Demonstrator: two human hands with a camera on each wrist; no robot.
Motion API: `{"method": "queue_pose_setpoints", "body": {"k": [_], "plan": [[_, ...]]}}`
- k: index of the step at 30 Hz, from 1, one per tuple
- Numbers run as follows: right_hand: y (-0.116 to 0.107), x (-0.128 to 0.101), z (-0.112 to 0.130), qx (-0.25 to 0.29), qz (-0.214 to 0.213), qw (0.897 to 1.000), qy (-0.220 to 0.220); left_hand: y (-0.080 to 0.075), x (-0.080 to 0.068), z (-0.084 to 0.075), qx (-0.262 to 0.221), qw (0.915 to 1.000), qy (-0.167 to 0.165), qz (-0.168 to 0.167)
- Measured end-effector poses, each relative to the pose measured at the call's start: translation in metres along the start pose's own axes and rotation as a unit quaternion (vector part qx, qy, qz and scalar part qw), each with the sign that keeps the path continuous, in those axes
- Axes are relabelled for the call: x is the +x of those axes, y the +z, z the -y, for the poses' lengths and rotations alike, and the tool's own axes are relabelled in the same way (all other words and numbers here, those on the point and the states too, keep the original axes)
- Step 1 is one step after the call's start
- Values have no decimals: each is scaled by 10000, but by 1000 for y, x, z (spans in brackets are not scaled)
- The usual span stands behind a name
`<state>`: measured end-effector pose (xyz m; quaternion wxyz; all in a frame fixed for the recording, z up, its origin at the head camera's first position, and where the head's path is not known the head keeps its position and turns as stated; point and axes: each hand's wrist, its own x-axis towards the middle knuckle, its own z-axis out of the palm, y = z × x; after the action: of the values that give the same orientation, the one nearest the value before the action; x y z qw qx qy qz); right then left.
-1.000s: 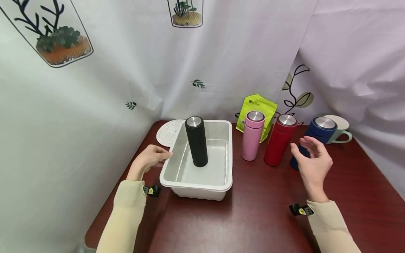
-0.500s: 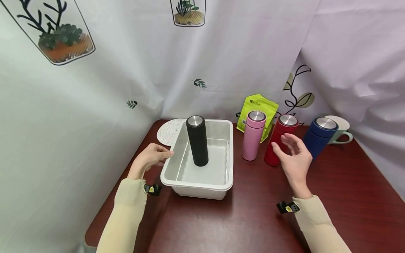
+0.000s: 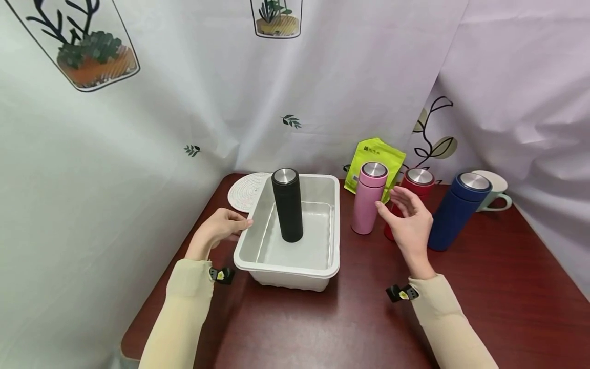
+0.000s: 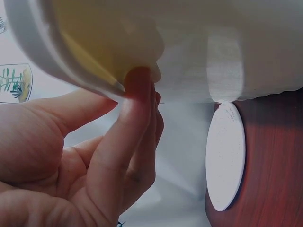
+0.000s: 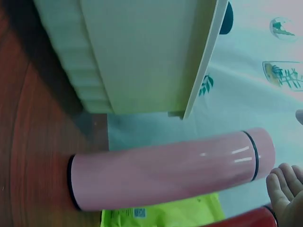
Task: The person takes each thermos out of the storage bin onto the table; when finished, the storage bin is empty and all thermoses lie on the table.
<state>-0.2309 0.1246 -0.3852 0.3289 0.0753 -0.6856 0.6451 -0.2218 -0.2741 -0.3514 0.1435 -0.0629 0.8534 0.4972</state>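
My left hand (image 3: 218, 228) pinches the left rim of a white plastic tub (image 3: 288, 270); in the left wrist view its thumb and fingers meet at that rim. Inside the tub a black thermos (image 3: 289, 215) with a steel-topped lid stands upright. My right hand (image 3: 407, 223) holds nothing, its fingers and thumb spread apart in a loose C. It overlaps the red thermos (image 3: 418, 185) in the head view, thumb tip close to the pink thermos (image 3: 365, 207). The right wrist view shows the pink thermos between the tub and these fingers. Farther right stands a blue thermos (image 3: 456, 212).
Behind the pink and red thermoses leans a lime-green pouch (image 3: 392, 156). A pale green mug (image 3: 498, 192) stands behind the blue one. A round white woven mat (image 3: 244, 192) lies behind the tub's left side on the dark red table (image 3: 322, 328), with a cloth backdrop beyond.
My right hand has moved left, from in front of the blue thermos, across the red one, to beside the pink one. My left hand has stayed at the tub's rim.
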Motion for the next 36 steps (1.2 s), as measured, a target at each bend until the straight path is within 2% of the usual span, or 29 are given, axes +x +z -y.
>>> {"method": "queue_pose_setpoints", "body": {"k": [7, 16, 21, 29, 36], "plan": [[18, -2, 26, 19, 351, 9994, -26, 0, 1, 1, -19, 10000, 22, 6], [39, 1, 29, 233, 909, 9951, 295, 1, 2, 2, -13, 10000, -24, 6], [51, 4, 33, 173, 1221, 9911, 506, 0, 2, 1, 23, 10000, -47, -37], [72, 10, 3, 313, 1700, 9835, 539, 1, 1, -1, 28, 10000, -66, -48], [84, 9, -2, -343, 2133, 9763, 137, 0, 0, 0, -16, 10000, -69, -67]]}}
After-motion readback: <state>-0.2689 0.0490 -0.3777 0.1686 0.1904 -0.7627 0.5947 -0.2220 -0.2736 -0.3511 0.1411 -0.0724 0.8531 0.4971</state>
